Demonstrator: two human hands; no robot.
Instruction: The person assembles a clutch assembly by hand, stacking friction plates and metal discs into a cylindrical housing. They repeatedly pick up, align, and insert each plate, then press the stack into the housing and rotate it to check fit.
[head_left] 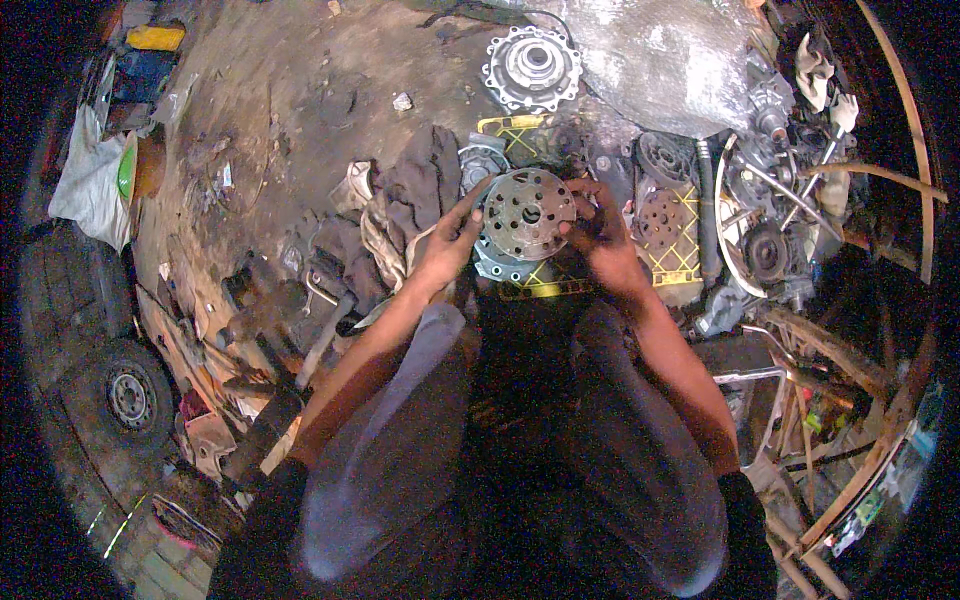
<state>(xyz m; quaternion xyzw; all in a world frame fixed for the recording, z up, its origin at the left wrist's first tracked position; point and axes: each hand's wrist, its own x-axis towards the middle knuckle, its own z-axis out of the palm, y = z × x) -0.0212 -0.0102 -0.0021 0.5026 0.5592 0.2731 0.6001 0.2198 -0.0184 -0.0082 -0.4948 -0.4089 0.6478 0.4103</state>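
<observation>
A round metal plate with holes [515,225] is held in front of my knees, level with the gap between them. My left hand [450,245] grips its left edge, fingers along the rim. On the opposite edge my right hand [605,245] has its fingers curled round the rim, the thumb near the face. Beneath the plate shows part of a grey metal casting [500,268] with bolt holes, mostly hidden. Another grey cast part [482,160] lies just beyond my left fingers.
A toothed round metal housing [535,68] lies farther off, beside a shiny sheet [670,60]. Yellow-edged crates [688,276] hold round parts at right. Dark rags [425,185] lie left, tools [322,290] nearer. Metal parts [768,250] and wooden sticks crowd the right; a wheel [130,393] stands far left.
</observation>
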